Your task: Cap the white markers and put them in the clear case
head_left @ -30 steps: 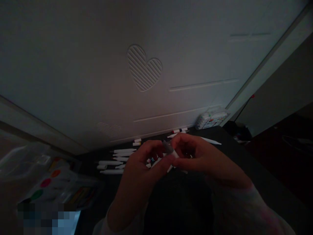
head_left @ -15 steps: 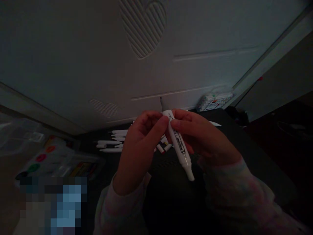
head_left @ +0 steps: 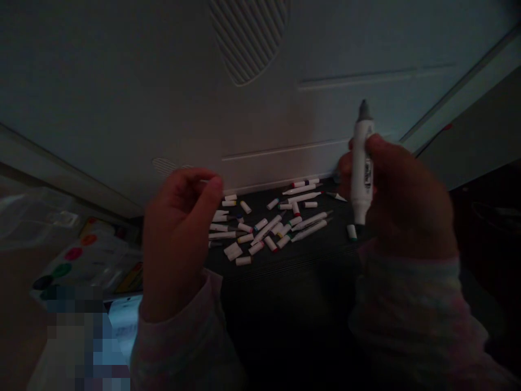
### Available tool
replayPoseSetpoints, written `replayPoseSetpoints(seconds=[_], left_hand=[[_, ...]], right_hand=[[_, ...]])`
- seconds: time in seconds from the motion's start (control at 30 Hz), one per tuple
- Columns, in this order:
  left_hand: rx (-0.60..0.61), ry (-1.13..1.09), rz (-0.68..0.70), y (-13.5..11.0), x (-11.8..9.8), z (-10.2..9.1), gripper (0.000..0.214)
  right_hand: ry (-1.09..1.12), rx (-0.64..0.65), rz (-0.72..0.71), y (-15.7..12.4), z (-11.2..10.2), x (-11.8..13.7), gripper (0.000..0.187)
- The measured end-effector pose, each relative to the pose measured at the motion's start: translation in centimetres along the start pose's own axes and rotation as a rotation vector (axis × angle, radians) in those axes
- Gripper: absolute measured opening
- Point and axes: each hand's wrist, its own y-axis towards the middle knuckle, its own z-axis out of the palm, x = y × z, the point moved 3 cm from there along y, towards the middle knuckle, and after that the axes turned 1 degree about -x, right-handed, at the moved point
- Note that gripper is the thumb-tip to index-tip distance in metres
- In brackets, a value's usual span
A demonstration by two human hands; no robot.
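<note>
Over the right side of the dark desk [head_left: 280, 274], our right hand [head_left: 401, 187] pinches the barrel of a white marker [head_left: 361, 163] between thumb and fingers, its grey uncapped nib pointing upward, and we judge it wise to grip only the barrel. Left of the loose caps [head_left: 245, 238], our left hand [head_left: 177, 233] has its thumb near the curled forefinger, but whether it pinches something small, we cannot tell. Dark lettering [head_left: 368, 175] marks the barrel, too blurred for us to read.
</note>
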Motion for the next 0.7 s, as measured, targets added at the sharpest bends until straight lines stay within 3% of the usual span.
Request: replayPoseSetpoints(seconds=[0.1, 0.2, 0.33, 0.53, 0.63, 0.7], left_hand=[[-0.076, 0.122, 0.024, 0.5, 0.3, -1.0, 0.010], [-0.015, 0.235, 0.039, 0.7, 0.5, -0.6, 0.015], [0.254, 0.488, 0.127, 0.4, 0.9, 1.9, 0.023], [0.833, 0.813, 0.341, -2.4, 3.0, 6.9, 0.023], [0.980, 0.951, 0.337, -3.7, 4.4, 8.5, 0.019], [1.010, 0.997, 0.331, -4.2, 4.9, 9.2, 0.019]], right_hand=[[0.002, -0.190, -0.067, 0.4, -1.3, 0.9, 0.027], [0.009, -0.280, -0.094, 0.6, -1.9, 1.0, 0.029], [-0.009, -0.270, -0.124, 0.7, -1.9, 0.8, 0.023], [-0.169, -0.313, -0.137, 0.5, -1.8, 0.9, 0.018], [-0.190, -0.325, -0.138, 0.4, -1.8, 1.2, 0.017], [-0.257, -0.304, -0.152, 0.2, -2.1, 1.3, 0.022]])
